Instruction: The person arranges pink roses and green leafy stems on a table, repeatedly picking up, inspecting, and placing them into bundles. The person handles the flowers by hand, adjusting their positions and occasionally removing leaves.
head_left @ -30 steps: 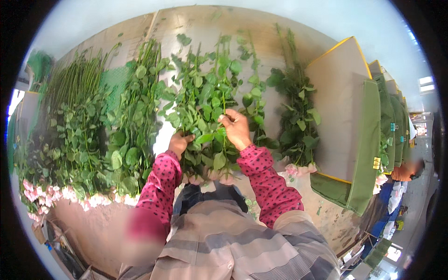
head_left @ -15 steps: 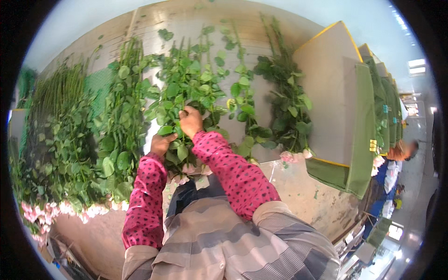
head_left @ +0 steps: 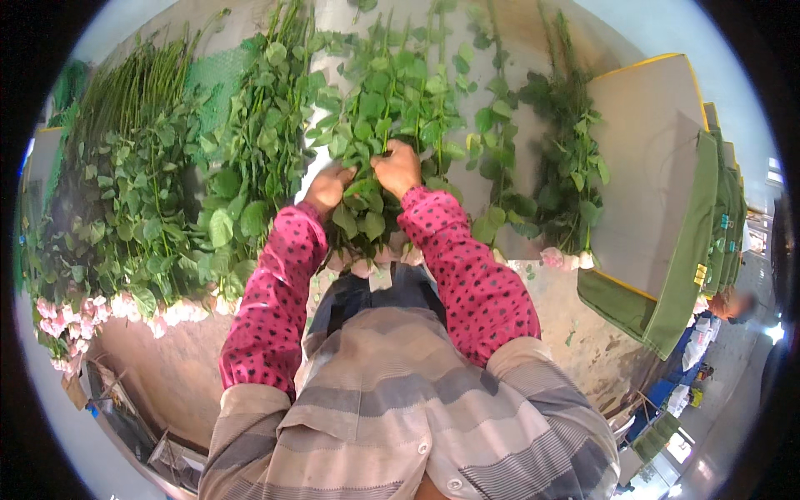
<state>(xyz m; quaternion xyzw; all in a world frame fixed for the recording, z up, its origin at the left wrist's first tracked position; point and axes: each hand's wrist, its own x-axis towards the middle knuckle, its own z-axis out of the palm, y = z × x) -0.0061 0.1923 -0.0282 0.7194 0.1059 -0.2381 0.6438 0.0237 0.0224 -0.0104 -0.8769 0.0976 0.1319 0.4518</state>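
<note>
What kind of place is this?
Maybe it's a flower workroom. Lots of leafy, long-stemmed pink roses lie in bunches on a big table, and a person's right hand is in among the leaves. More panels with green cloth line up beyond.

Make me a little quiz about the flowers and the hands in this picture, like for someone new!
1. True or false: the left hand and the right hand are both among the green leaves.

2. What colour are the flowers?
A) blue
B) pale pink
C) orange

3. Fill in the blank: the bright pink sleeves are covered in dark ____.

Key: 1. true; 2. B; 3. spots
</note>
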